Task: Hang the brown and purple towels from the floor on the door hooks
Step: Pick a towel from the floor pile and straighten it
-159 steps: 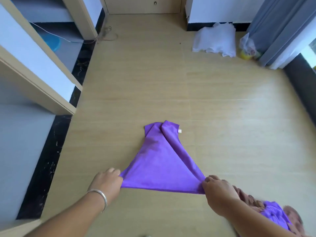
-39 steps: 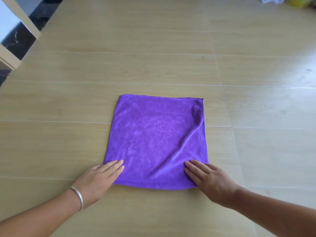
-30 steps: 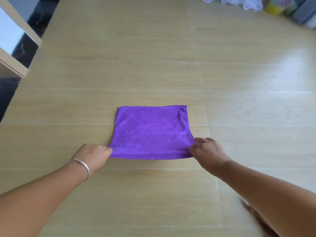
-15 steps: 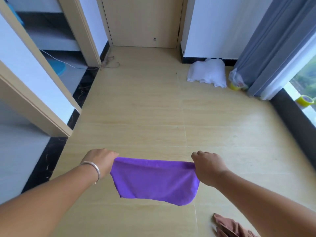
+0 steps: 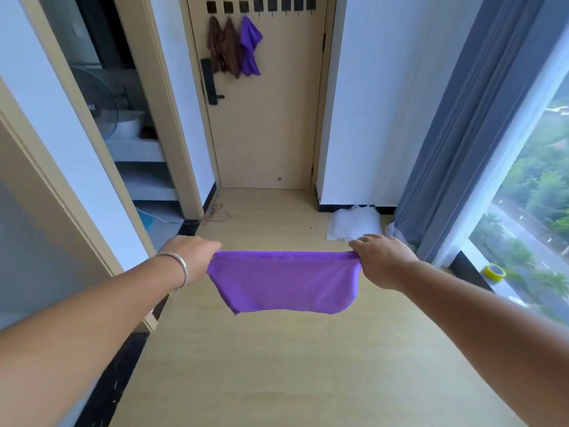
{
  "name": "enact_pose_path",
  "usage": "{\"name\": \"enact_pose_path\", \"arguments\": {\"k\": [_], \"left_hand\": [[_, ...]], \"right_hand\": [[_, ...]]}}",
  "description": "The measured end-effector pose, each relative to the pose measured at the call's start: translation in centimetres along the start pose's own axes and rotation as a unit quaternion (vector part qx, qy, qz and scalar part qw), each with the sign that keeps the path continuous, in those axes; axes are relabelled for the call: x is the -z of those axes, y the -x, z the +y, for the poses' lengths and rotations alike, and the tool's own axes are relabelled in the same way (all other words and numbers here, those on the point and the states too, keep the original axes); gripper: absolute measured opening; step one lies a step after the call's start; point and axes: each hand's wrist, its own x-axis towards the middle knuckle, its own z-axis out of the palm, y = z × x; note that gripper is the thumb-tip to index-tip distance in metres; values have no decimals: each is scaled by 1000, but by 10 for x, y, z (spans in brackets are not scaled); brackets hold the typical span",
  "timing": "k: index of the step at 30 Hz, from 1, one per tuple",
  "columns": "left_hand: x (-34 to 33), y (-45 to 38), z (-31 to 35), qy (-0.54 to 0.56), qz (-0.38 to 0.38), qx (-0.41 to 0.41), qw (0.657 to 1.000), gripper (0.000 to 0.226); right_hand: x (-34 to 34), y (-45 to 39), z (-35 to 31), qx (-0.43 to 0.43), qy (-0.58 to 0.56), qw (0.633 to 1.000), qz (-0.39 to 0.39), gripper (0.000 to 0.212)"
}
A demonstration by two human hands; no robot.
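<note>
- The left hand [image 5: 192, 252] pinches the left top corner of the folded purple towel [image 5: 284, 280], fingers curled tight on the cloth; a bracelet [image 5: 178, 269] sits on that wrist.
- The right hand [image 5: 381, 257] pinches the opposite corner the same way, so the towel hangs stretched between the two sets of fingertips, its lower edge drooping below them, clear of the floor [image 5: 277, 365].
- Half a second ago the view was aimed lower, showing only the base of the door; it has now lifted and the hooks are in sight. The towel is held just as it was.
- Beyond the right fingers, a white bundle [image 5: 354, 224] lies against the wall by the curtain [image 5: 462, 118].
- Far ahead of both hands stands the door [image 5: 271, 124] with its row of hooks [image 5: 261, 6]; two brown towels [image 5: 223, 47] and a purple one [image 5: 250, 46] already hang on the left three.
- Judged step: carrying this towel to the door. Next it calls for walking up and looping the top edge over a free hook right of the hung purple one.
</note>
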Motion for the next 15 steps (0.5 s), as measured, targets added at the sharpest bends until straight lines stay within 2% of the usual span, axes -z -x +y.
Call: {"name": "enact_pose_path", "arguments": {"k": [8,15], "left_hand": [[166,27,-41,6,97,35,995,14],[252,56,-41,9,160,48,986,24]], "right_hand": [[177,16,50,-18,20,998,61,29],[255,50,76,-36,18,993,112,24]]}}
